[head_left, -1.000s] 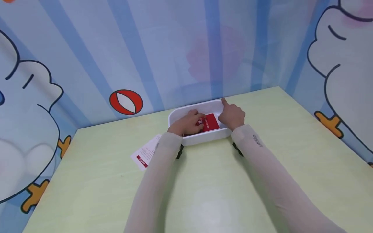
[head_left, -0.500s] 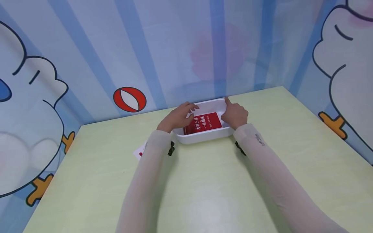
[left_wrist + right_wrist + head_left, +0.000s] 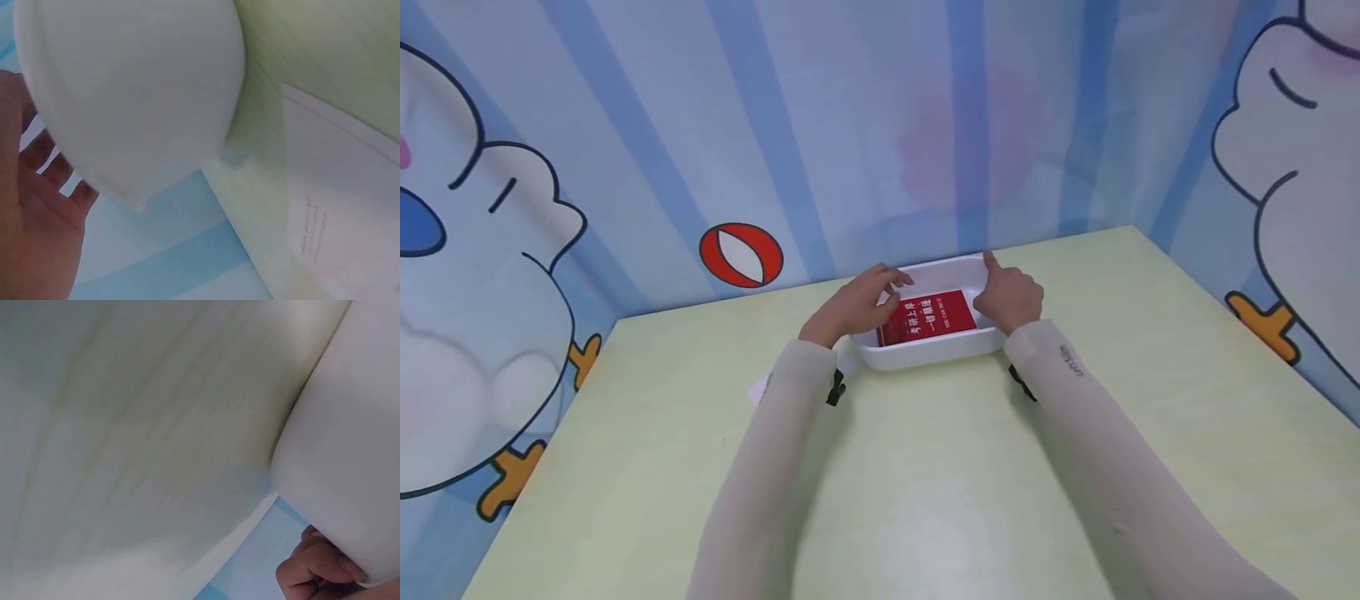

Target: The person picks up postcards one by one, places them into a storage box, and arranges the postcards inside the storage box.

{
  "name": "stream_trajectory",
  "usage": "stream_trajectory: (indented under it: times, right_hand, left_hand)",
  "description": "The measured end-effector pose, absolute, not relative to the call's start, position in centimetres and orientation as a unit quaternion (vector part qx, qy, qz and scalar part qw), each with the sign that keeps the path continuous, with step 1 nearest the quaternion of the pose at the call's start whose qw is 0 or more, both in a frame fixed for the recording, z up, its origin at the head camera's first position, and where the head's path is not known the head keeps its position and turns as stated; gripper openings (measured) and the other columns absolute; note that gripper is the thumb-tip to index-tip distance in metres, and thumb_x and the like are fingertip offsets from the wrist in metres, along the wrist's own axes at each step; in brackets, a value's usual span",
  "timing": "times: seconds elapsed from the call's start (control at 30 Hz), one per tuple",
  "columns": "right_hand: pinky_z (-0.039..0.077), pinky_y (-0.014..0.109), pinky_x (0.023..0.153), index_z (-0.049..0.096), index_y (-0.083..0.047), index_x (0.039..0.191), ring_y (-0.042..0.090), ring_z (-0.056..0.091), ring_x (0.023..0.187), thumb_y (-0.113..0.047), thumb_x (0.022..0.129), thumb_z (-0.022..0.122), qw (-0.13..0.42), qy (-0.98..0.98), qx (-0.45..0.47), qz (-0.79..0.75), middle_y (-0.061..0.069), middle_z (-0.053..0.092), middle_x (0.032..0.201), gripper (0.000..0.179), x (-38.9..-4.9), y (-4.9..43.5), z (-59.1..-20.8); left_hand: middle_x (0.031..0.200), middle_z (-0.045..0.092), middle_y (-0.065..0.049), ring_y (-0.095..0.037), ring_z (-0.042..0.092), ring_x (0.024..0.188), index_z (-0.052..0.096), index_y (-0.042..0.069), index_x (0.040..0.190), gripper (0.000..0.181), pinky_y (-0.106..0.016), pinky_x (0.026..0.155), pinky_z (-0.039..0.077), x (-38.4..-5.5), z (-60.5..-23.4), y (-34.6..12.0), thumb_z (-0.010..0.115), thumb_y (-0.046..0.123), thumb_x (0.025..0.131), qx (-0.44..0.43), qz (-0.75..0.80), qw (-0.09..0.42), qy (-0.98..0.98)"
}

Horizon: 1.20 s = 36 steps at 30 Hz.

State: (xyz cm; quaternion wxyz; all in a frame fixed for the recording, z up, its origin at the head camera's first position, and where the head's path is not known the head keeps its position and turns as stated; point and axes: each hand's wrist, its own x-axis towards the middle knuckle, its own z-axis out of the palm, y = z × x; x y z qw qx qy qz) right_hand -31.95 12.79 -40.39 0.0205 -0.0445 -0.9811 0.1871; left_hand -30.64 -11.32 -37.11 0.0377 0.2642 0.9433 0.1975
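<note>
A white plastic tray stands at the back of the table. Flat inside it lies a red card printed with white lettering. My left hand is over the tray's left end with its fingers loosely spread, covering that corner and the card's left edge. In the left wrist view those fingers show past the rim, apart from each other. At the opposite end my right hand grips the rim, one digit pointing along the far corner. The right wrist view shows its curled fingers against the tray's outer wall.
A white printed sheet lies on the table left of the tray, mostly hidden by the left sleeve in the head view. Behind the tray rises a striped blue cartoon backdrop, meeting the table's back edge.
My left hand has lifted from the red card inside the tray and moved left to the tray's end, uncovering the lettering. My right hand keeps its grip on the rim.
</note>
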Motion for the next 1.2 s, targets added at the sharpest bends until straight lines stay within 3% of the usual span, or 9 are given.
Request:
stream_trajectory:
  times: [0.3, 0.97, 1.2]
  right_hand:
    - [0.055, 0.051, 0.093, 0.017, -0.018, 0.16, 0.033, 0.068, 0.095, -0.025, 0.085, 0.071, 0.013, -0.982, -0.047, 0.184, 0.019, 0.067, 0.12, 0.092, -32.1, 12.8, -40.3]
    - [0.056, 0.048, 0.09, 0.018, -0.018, 0.16, 0.029, 0.066, 0.084, -0.025, 0.086, 0.071, 0.014, -0.982, -0.044, 0.182, 0.018, 0.068, 0.111, 0.091, -31.6, 12.7, -39.7]
    - [0.055, 0.05, 0.093, 0.017, -0.018, 0.16, 0.031, 0.067, 0.09, -0.025, 0.084, 0.072, 0.013, -0.981, -0.046, 0.186, 0.019, 0.067, 0.118, 0.094, -31.7, 12.6, -40.0]
  left_hand:
    - [0.139, 0.051, -0.011, -0.03, 0.051, 0.129, 0.052, 0.017, 0.139, 0.039, -0.043, 0.106, 0.05, -30.0, -36.4, -12.8, 0.054, 0.018, 0.1, 0.244, 0.214, 0.032, 0.945]
    - [0.139, 0.05, -0.012, -0.028, 0.053, 0.123, 0.051, 0.012, 0.14, 0.039, -0.045, 0.105, 0.051, -29.6, -35.5, -16.9, 0.051, 0.024, 0.103, 0.196, 0.243, -0.014, 0.95]
    - [0.137, 0.052, -0.012, -0.028, 0.054, 0.121, 0.051, 0.011, 0.138, 0.038, -0.046, 0.104, 0.051, -29.5, -36.1, -18.9, 0.05, 0.025, 0.102, 0.178, 0.232, -0.011, 0.956]
